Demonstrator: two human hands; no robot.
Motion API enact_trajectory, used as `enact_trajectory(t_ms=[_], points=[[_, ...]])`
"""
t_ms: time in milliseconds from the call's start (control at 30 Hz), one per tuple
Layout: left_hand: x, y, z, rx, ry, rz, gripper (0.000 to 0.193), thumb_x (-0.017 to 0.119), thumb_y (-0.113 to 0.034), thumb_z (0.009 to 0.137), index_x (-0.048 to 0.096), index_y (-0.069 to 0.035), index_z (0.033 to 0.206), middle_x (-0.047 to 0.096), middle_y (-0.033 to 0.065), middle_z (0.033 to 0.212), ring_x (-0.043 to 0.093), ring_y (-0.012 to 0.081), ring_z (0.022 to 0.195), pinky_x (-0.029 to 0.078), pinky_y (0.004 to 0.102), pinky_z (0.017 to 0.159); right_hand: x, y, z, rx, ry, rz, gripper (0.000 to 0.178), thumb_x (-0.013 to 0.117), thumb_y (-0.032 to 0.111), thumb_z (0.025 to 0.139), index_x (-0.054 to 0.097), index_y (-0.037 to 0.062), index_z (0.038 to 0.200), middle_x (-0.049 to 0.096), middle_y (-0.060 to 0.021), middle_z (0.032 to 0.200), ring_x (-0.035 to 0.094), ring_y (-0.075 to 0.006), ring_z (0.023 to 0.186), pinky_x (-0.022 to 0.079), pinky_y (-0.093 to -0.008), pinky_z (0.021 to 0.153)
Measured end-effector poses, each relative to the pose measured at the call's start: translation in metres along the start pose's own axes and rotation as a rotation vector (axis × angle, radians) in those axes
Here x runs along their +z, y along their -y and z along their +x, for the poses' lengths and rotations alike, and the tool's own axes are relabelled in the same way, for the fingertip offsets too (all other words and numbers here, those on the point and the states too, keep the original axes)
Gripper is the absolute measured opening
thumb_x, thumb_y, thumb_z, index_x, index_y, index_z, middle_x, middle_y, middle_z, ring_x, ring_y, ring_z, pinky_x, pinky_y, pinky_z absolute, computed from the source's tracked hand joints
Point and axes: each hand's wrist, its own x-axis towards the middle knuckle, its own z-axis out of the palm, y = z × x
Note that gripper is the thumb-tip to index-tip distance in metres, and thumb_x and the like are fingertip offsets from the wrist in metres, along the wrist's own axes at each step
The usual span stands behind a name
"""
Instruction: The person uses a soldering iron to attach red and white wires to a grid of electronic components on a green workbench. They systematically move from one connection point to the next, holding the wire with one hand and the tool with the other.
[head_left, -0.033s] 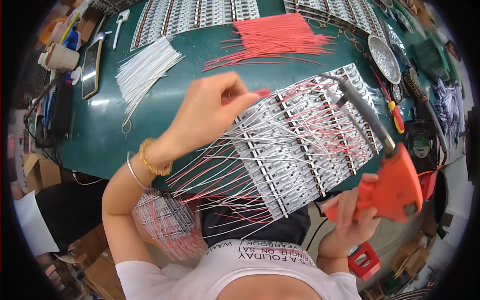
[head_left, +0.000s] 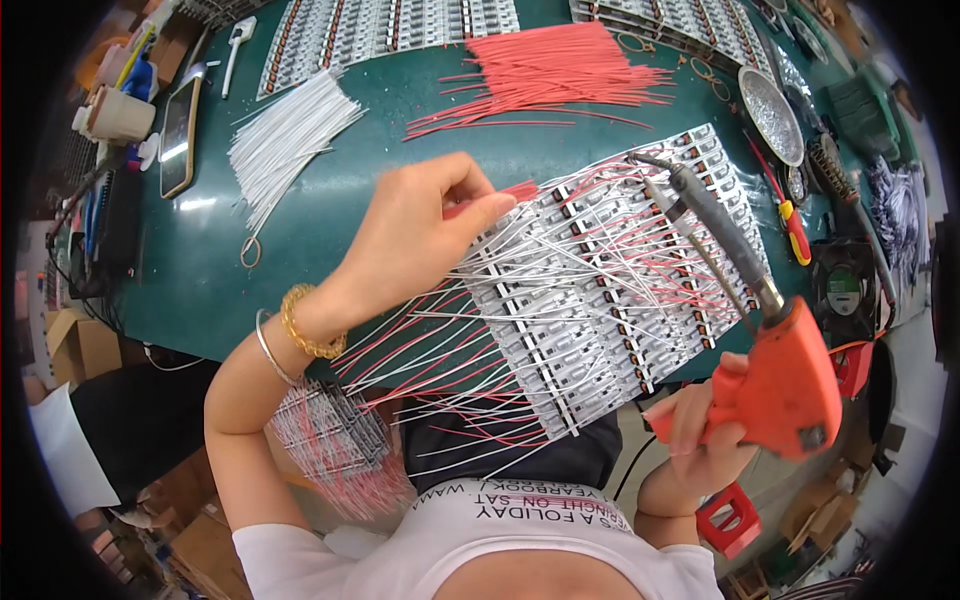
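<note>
My left hand (head_left: 410,225) is closed in a pinch on a small bundle of red wires (head_left: 522,190), whose ends stick out past the thumb at the far left edge of a circuit board panel (head_left: 575,375). Red and white wires trail over that panel and off its left side. In my right hand (head_left: 705,430) is a red soldering gun (head_left: 790,380), fingers wrapped round its handle. Its dark barrel slants over the panel's right part, and the bent tip is near the panel's far edge. Whether the tip touches it I cannot tell.
Piles of red wires (head_left: 560,75) and white wires (head_left: 290,135) lie farther back on the green table (head_left: 200,270). More board panels (head_left: 390,35) line the far edge. A phone (head_left: 180,135) is at left; a screwdriver (head_left: 793,230) and metal dish (head_left: 770,115) are at right.
The soldering gun has shifted slightly to the left, its tip a little nearer to me. My left hand has moved only slightly, still holding the red wires.
</note>
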Motion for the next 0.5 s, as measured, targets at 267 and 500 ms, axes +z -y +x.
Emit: enact_trajectory(t_ms=[267, 500], points=[[0.013, 0.004, 0.001, -0.068, 0.074, -0.07, 0.015, 0.068, -0.009, 0.081, 0.06, 0.004, 0.081, 0.06, 0.0024, 0.067, 0.05, 0.0026, 0.061, 0.04, 0.021, 0.053, 0.018, -0.01, -0.006, 0.086, -0.087, -0.276, 0.077, 0.063, 0.049, 0.083, 0.04, -0.012, 0.124, 0.042, 0.0023, 0.049, 0.04, -0.0079, 0.04, 0.041, -0.0234, 0.042], [0.012, 0.011, 0.002, -0.189, 0.107, -0.213, 0.013, 0.068, -0.006, 0.078, 0.058, 0.003, 0.078, 0.059, 0.0019, 0.066, 0.048, 0.0019, 0.06, 0.039, 0.0202, 0.052, 0.012, -0.009, -0.009, 0.23, -0.024, -0.268, 0.078, 0.063, 0.054, 0.081, 0.043, -0.0101, 0.122, 0.043, 0.0027, 0.048, 0.04, -0.0077, 0.038, 0.034, -0.0228, 0.039]])
